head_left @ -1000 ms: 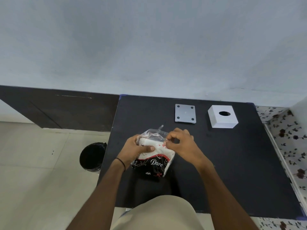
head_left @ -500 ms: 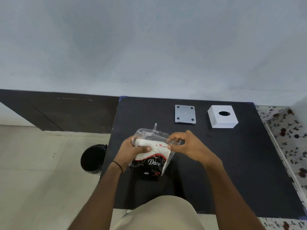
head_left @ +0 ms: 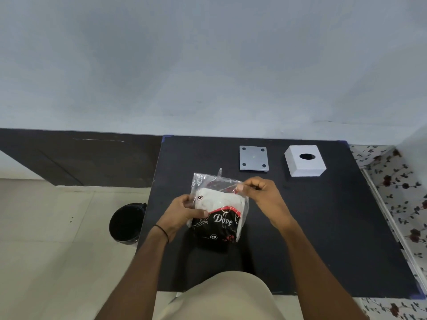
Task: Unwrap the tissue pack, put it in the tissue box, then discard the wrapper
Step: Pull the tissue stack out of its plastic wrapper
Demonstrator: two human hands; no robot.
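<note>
A tissue pack [head_left: 218, 210] in a clear plastic wrapper with a black printed lower half is held above the black table [head_left: 323, 227]. My left hand [head_left: 182, 211] grips the pack's left side. My right hand [head_left: 261, 195] pinches the wrapper's top right edge, and the loose clear plastic [head_left: 212, 180] stands up above the white tissues. The white tissue box cover [head_left: 305, 161] with a round hole sits at the table's far right. Its grey square base plate [head_left: 253, 158] lies to the left of it.
A black bin [head_left: 127, 224] with a liner stands on the tiled floor left of the table. A dark panel runs along the wall at the left. A floral-patterned surface borders the table's right edge.
My right hand has moved right and up, pulling the wrapper's top open. The clear plastic now stands taller and wider above the tissues. My left hand keeps its hold.
</note>
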